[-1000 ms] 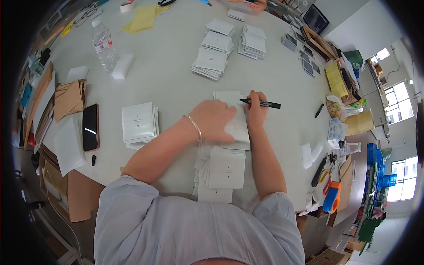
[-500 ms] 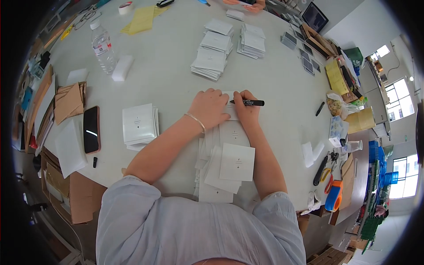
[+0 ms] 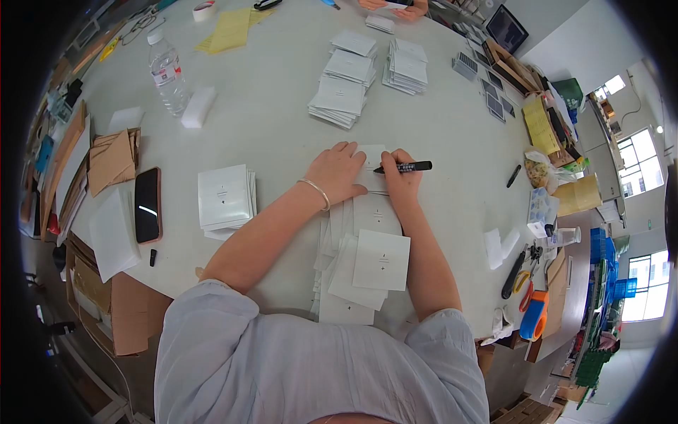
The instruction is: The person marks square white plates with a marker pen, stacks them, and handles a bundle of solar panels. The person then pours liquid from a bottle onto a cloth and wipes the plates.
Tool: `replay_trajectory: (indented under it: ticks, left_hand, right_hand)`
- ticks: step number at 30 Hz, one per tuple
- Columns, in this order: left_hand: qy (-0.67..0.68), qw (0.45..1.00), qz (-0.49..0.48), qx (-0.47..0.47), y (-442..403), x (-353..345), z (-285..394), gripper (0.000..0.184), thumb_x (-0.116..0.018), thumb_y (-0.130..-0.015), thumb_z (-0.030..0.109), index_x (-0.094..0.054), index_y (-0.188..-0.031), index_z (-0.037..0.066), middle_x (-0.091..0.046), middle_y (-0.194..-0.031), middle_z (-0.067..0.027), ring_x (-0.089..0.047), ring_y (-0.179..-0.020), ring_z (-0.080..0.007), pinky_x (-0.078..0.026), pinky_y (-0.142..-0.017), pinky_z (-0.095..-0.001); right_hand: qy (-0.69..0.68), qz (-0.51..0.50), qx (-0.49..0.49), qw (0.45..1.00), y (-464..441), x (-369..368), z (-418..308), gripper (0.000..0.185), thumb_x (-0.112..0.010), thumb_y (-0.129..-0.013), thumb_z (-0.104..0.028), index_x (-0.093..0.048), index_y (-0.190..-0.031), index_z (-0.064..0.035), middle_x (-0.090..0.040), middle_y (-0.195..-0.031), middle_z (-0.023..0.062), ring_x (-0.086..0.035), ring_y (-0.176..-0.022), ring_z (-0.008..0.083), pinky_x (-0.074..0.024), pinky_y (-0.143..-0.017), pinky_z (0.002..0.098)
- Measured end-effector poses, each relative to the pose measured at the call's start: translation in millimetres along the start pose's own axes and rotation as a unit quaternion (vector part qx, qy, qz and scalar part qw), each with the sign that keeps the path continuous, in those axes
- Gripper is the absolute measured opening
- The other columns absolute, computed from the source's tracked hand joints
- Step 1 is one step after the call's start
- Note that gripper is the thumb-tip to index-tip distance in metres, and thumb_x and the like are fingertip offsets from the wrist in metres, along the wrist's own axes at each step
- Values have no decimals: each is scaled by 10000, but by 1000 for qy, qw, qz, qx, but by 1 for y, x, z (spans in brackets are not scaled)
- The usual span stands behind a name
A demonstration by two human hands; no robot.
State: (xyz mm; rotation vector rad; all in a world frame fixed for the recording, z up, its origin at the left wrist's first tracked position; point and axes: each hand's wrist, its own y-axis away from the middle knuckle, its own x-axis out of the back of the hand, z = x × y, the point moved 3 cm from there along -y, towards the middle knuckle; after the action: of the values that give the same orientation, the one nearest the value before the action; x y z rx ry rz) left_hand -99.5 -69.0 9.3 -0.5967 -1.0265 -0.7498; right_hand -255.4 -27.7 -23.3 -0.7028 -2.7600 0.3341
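Between the fingers of my right hand (image 3: 401,177) is a black marker pen (image 3: 415,167), its tip close over a white printed card (image 3: 371,157). My left hand (image 3: 337,173) lies on the left side of that card, fingers stretched out and thumb apart, pressing it to the table. Below both hands, a spread of overlapping white cards (image 3: 382,260) reaches back towards my body. A neat stack of similar cards (image 3: 223,198) sits to the left of my left forearm. Further off, beyond my hands, stand more card stacks (image 3: 339,95) in two rows.
On the left are a phone (image 3: 147,205), a pen cap (image 3: 153,257), a water bottle (image 3: 168,78) and a white foam block (image 3: 198,107). To the right lie another pen (image 3: 513,175), a cutter (image 3: 513,274) and an orange-blue tape dispenser (image 3: 534,315). Another person's hands (image 3: 409,10) hold a card opposite.
My right hand with the marker has shifted slightly to the right, uncovering more of the card. My left hand stays on the card. The whole view has moved a little.
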Motion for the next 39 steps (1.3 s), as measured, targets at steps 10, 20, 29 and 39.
replay_trajectory:
  ticks: [10, 20, 29, 39]
  left_hand:
    - [-21, 999, 29, 5, 1, -4, 0, 529, -747, -680, 340, -522, -1031, 14, -499, -1156, -154, -470, -1146, -309, -454, -902, -389]
    - [-26, 999, 32, 2, 2, -3, 0, 533, -752, -676, 350, -530, -1033, 23, -499, -1172, -151, -474, -1138, -301, -457, -895, -388]
    - [-49, 999, 6, 19, 9, 21, 16, 549, -718, -645, 452, -542, -970, 46, -587, -911, -118, -546, -934, -285, -474, -769, -380]
    - [112, 960, -225, -125, 28, 36, 45, 499, -665, -707, 511, -585, -916, 65, -622, -766, -105, -608, -763, -296, -467, -685, -391]
  right_hand:
    - [71, -26, 49, 996, 1, -5, 5, 253, -626, -808, -97, -486, -615, -12, -466, -511, 11, -373, -483, 79, -330, -454, 279]
    - [74, -30, 26, 996, 1, -4, 5, 255, -618, -815, -96, -482, -614, -18, -474, -524, 5, -397, -497, 69, -336, -465, 272]
    - [-220, 171, -105, 955, -2, 16, -1, 230, -607, -849, -188, -509, -681, -66, -512, -662, 0, -416, -557, 66, -329, -508, 229]
    - [-55, 1, -41, 998, -10, -3, 3, 249, -644, -836, -158, -529, -656, -31, -496, -582, -26, -422, -536, 52, -351, -493, 230]
